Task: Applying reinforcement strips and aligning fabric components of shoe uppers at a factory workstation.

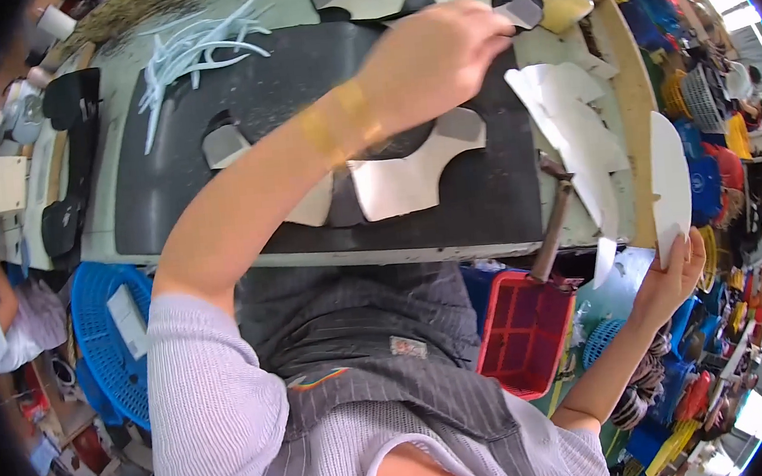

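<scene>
A person at a cutting table handles white shoe-upper pieces

The left hand (433, 57) reaches across the black mat (294, 73), fingers pinched shut on a grey-tipped cut piece (520, 11) at the table's far right. The right hand (674, 276), off the near right edge, grips a curved white piece (669, 178). A stack of white pieces (571, 131) lies between; a red basket (523, 330) sits below

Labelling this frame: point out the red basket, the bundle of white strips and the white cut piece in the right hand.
red basket (523, 332): head view, on its mesh side wall.
white strips (192, 50): head view, middle of the bundle.
white cut piece (669, 178): head view, its flat middle, above the right hand (670, 281).
</scene>
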